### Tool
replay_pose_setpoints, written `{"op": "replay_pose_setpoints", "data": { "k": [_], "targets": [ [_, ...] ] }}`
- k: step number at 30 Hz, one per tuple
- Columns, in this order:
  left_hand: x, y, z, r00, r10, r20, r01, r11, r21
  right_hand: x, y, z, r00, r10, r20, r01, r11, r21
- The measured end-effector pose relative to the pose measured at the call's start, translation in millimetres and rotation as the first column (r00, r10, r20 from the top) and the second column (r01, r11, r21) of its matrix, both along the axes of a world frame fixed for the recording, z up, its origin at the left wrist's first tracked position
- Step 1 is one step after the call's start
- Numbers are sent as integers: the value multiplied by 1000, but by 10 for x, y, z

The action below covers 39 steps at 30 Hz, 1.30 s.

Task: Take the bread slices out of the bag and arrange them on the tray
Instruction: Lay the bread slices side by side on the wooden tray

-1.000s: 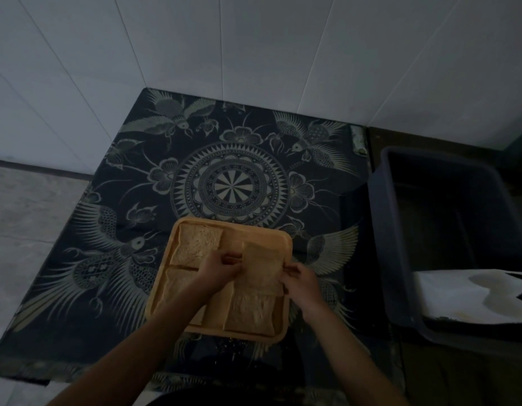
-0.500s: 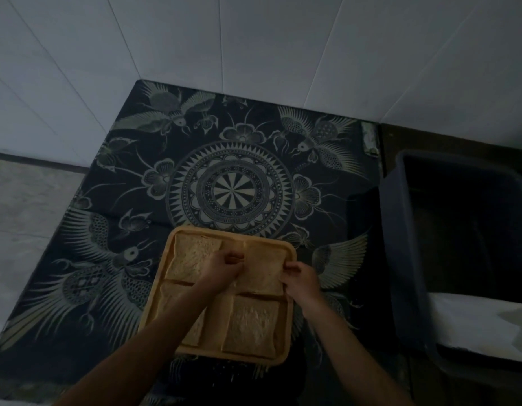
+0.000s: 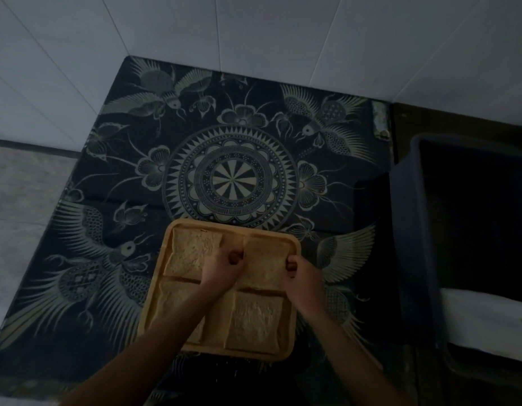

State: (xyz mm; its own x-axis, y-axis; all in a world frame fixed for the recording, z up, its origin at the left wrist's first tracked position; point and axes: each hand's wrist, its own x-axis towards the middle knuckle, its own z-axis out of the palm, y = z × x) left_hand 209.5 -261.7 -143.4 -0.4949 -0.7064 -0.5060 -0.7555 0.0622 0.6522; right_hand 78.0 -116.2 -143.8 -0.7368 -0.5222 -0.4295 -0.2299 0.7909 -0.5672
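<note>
Head view: left hand and right hand, each grip pinched on far-right bread slice in tray

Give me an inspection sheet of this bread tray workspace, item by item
Surface: dark patterned cloth with birds and a central medallion, dimly lit.
Job's things: wooden tray near the front edge holds four bread slices, two by two; the far-right slice is held at both sides. No bag seen.
Clutter: nothing seen on the cloth.
Grippers: left hand and right hand pinch that slice's edges.
Cables: nothing seen.
Surroundings: white tiled wall behind; dark bin at right with something white inside.
</note>
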Motion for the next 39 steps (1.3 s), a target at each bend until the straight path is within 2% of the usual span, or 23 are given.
{"op": "replay_pose_setpoints", "data": {
  "k": [4, 11, 22, 29, 39],
  "targets": [
    [-16, 29, 26, 1000, 0, 25, 1, 999, -36, 29, 10, 2, 997, 34, -67, -34, 999, -6],
    [63, 112, 126, 999, -27, -34, 27, 1000, -16, 36, 154, 29, 999, 1, 40, 1, 999, -48],
    [460, 516, 168, 998, 7, 70, -14, 995, 94, 423, 690, -24, 988, -74, 135, 82, 995, -54],
    [605, 703, 146, 993, 97, -70, -84, 982, 170, 555, 735, -106, 964, -139, 227, 162, 983, -87],
    [605, 749, 198, 993, 70, -95, -57, 990, 132, 542, 707, -92, 971, -85, 221, 111, 988, -107]
  ]
}}
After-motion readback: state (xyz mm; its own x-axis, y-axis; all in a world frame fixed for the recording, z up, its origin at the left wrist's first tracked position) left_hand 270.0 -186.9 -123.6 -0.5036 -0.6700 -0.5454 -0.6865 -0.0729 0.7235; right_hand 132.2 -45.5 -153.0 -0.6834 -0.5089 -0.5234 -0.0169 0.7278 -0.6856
